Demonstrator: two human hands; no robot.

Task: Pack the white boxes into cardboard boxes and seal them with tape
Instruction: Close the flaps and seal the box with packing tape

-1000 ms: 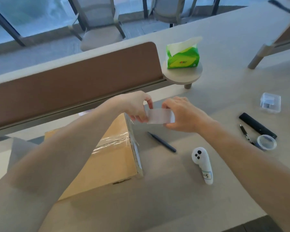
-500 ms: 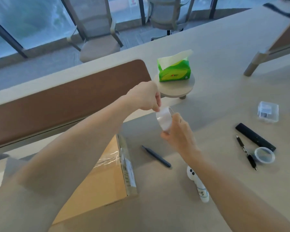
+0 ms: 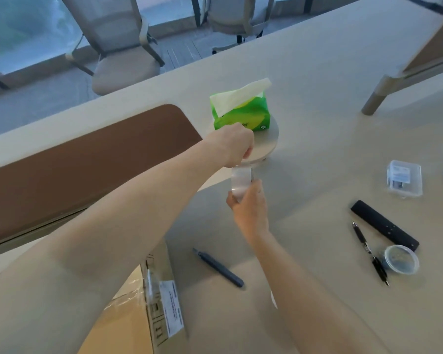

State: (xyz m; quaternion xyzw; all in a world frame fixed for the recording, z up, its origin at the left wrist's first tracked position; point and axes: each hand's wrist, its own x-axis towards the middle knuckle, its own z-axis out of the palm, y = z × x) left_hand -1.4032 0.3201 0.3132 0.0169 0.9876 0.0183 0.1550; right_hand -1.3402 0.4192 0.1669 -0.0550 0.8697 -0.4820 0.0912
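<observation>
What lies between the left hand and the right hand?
In the head view, clear tape spans the gap: the left hand pinches its upper end, the right hand grips its lower end.

Grey office chairs [image 3: 123,60] stand by tall windows [image 3: 23,26] behind a beige table [image 3: 317,85] with a brown divider [image 3: 87,162].

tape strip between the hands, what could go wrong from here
1. The clear tape strip hangs unsupported between the left hand, which pinches its end, and the right hand, which grips the tape roll; it could twist and stick to itself or to fingers.
2. The left hand is close to the tissue pack; the sticky side might catch it.
3. The cardboard box sits well off to the side, so the strip may land crooked.
</observation>
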